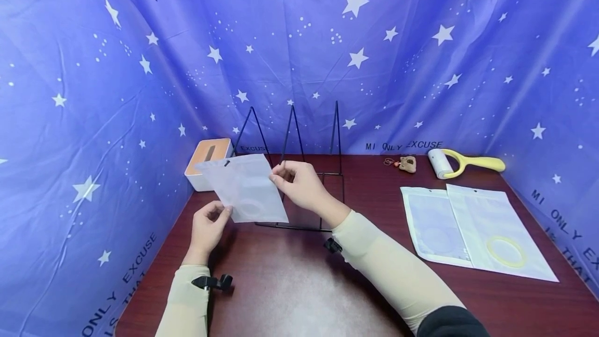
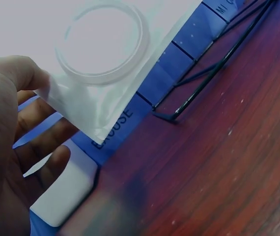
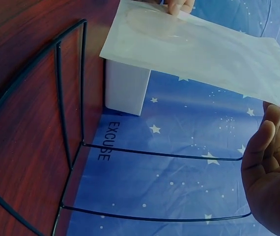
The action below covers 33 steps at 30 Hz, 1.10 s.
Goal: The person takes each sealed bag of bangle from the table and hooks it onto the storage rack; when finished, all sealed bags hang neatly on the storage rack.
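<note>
Both hands hold up a white translucent plastic pouch (image 1: pixel 250 186) with a hang hole near its top edge. A round ring shape (image 2: pixel 145 37) shows through its lower part in the left wrist view. My left hand (image 1: pixel 206 230) pinches the pouch's lower left side between thumb and index finger, its other fingers loosely bent behind. Thumb and fingertips of my right hand (image 1: pixel 301 186) pinch the opposite edge, near an upper corner. Behind the pouch stands a black wire rack (image 1: pixel 336 118) with triangular uprights, partly hidden by the pouch and right hand.
A white box with a wood-coloured slotted lid (image 1: pixel 206 157) stands at back left. At right lie two more pouches, one white-bordered (image 1: pixel 428 222) and partly covered by another (image 1: pixel 486 217) showing a yellow ring. Behind them are a small brown keychain charm (image 1: pixel 408 164) and a yellow-handled lint roller (image 1: pixel 440 164).
</note>
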Tool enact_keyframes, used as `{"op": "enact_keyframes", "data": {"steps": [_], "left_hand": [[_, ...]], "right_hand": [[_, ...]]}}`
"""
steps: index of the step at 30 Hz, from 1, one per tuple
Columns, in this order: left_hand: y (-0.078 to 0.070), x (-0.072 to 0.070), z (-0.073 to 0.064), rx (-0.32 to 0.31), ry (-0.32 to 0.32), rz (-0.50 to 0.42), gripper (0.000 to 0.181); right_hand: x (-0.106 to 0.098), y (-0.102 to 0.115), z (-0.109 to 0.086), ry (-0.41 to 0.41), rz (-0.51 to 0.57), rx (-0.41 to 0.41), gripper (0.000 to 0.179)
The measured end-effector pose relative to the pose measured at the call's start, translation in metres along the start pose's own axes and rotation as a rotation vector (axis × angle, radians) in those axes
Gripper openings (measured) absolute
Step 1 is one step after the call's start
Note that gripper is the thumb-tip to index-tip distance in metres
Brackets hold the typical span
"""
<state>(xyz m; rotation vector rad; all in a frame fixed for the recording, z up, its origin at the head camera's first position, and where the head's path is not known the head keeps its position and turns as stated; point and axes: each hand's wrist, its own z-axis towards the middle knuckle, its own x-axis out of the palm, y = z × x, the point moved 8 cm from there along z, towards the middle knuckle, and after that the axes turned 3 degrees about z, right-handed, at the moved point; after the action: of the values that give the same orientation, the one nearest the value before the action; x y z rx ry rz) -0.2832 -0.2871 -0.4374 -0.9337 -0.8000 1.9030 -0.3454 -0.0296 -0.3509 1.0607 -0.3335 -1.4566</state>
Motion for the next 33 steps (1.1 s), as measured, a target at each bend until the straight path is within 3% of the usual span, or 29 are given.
{"op": "enact_keyframes", "data": {"steps": [12, 21, 28, 33], "left_hand": [[0.017, -0.005, 0.015, -0.047, -0.025, 0.001, 0.011], [0.021, -0.004, 0.033, -0.040, -0.046, 0.080, 0.011], [0.057, 0.001, 0.052, -0.066, -0.067, 0.098, 0.014], [0.060, 0.004, 0.061, -0.069, -0.087, 0.081, 0.019]], "right_hand": [[0.001, -0.010, 0.012, -0.018, -0.030, 0.027, 0.007], [0.002, -0.023, 0.022, -0.026, -0.038, 0.088, 0.006], [-0.001, -0.030, 0.033, -0.062, -0.063, 0.102, 0.006], [-0.002, -0.035, 0.041, -0.076, -0.085, 0.119, 0.009]]}}
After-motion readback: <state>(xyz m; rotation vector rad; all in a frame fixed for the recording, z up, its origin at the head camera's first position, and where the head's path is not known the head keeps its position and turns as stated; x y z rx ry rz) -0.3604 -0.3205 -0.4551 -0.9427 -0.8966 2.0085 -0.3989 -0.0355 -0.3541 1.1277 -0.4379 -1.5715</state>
